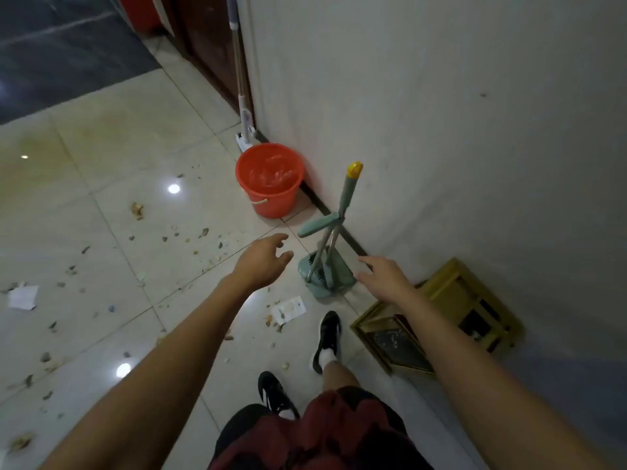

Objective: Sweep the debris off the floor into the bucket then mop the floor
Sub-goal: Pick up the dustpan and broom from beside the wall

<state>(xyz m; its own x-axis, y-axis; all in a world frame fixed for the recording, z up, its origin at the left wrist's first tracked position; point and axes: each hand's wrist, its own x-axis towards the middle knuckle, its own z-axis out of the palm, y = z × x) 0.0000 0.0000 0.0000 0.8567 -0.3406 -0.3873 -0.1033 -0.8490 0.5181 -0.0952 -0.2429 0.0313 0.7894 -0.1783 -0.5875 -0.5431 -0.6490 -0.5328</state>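
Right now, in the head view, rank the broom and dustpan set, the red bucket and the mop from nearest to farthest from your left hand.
1. Broom and dustpan set: standing by the wall, just right of the open left hand.
2. Red bucket: farther ahead, against the wall.
3. Mop: leaning on the wall behind the bucket, farthest.

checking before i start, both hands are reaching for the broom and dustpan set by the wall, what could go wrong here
The broom and dustpan set leans on the wall with crossed handles; grabbing one could topple the other. The orange bucket stands close beside it and might get knocked. Loose paper near the foot could be slippery.
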